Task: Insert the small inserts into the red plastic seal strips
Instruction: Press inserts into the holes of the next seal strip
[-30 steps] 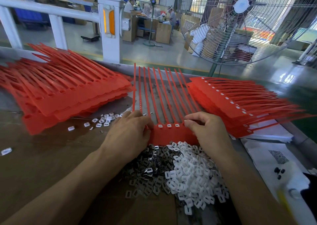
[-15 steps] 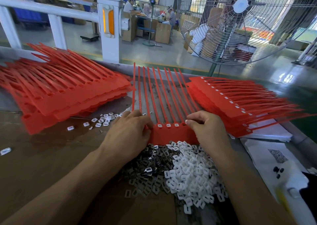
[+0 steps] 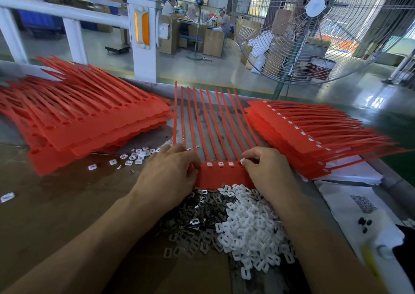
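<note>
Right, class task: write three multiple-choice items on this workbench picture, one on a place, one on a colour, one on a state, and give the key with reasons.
1. Where does the pile of white inserts lie?
A. on the stack of strips by the railing
B. in front of the strip being worked on, between the forearms
C. on the floor under the fan

2. What colour is the seal strip under the hands?
A. blue
B. red
C. white

3. What is the right hand doing?
A. pinching a white insert at the strip's slot row
B. lying flat on the paper
C. holding the fan

Key: 1 B, the heap sits nearest the camera; 2 B, strip and tails are red; 3 A, fingertips hold a white piece.
</note>
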{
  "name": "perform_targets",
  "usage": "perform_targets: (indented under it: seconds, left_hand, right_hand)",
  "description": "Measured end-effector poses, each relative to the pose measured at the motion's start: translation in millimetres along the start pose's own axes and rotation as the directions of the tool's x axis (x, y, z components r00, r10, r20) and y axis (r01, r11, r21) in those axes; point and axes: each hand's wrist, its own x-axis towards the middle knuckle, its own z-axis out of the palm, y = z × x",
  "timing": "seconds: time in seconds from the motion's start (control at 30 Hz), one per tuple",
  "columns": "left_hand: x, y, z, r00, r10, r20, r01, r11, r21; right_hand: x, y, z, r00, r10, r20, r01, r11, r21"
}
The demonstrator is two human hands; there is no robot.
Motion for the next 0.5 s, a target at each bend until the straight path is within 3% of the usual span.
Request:
perform_targets:
  seconds: [0.5]
  left_hand:
    - [-1.3,1.1,-1.3,1.000,-0.012,0.014,0.012,1.000,0.016]
  right_hand:
    - [-3.1,-7.4,0.3,0.999,-0.031,0.039,0.035,0.993,-0.116]
